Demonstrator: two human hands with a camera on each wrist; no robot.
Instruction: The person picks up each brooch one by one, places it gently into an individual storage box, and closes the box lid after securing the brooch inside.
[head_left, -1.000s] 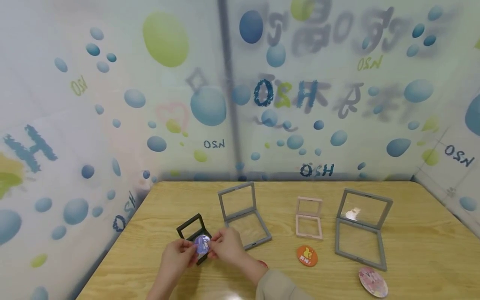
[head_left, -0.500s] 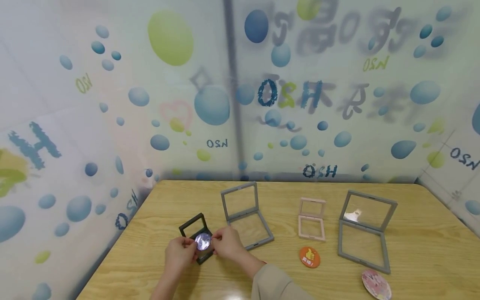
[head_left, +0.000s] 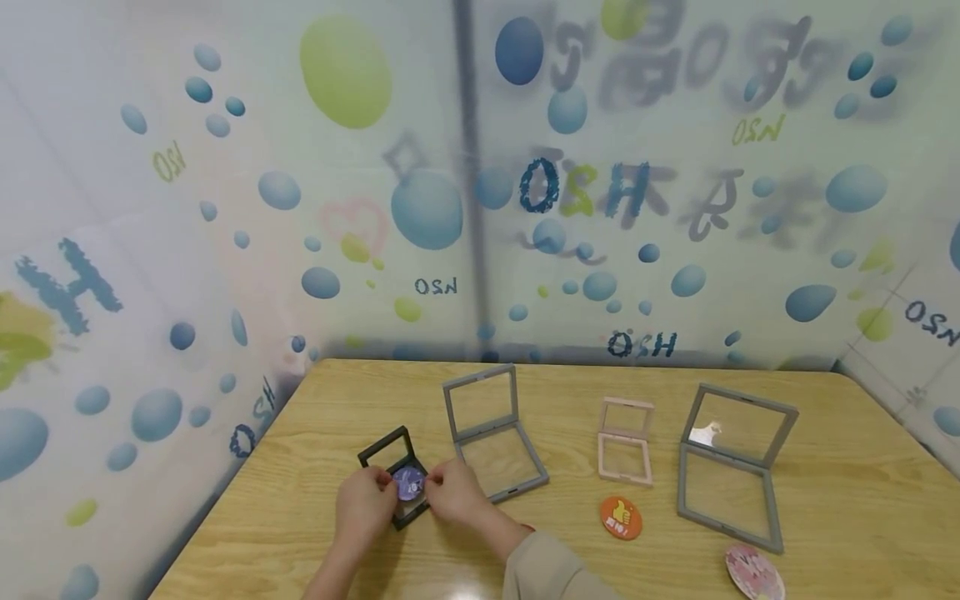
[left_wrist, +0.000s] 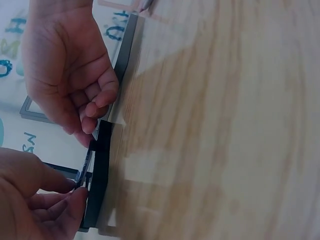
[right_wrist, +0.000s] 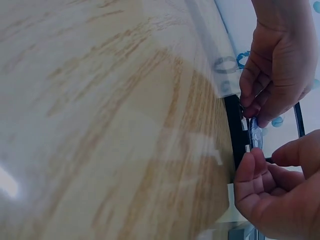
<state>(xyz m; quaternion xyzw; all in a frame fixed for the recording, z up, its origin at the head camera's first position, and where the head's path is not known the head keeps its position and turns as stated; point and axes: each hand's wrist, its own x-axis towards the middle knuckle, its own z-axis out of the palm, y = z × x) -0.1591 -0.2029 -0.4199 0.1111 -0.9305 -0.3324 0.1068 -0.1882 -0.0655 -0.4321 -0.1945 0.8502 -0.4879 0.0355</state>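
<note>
A round purple button badge (head_left: 408,482) is over the lower half of a small black hinged frame (head_left: 411,518), whose lid stands raised. My left hand (head_left: 364,504) pinches the badge's left edge; in the left wrist view, thumb and finger close on the badge (left_wrist: 84,170), which is seen edge-on and tilted. On the opposite edge, my right hand (head_left: 456,493) holds the badge with its fingertips. Seen from the right wrist, the badge (right_wrist: 255,134) spans the gap between both hands, close over the black frame (right_wrist: 235,131).
Beside the right hand stands an opened grey frame (head_left: 498,492). Farther right are a small pink frame (head_left: 625,479) and another grey frame (head_left: 731,525), both opened. An orange badge (head_left: 621,517) and a pink patterned badge (head_left: 753,572) lie on the wooden table (head_left: 262,533). A printed curtain (head_left: 360,317) closes the back.
Both hands have brought the purple badge slightly lower over the black frame, and its face has turned so the glare is gone. The view has shifted slightly.
</note>
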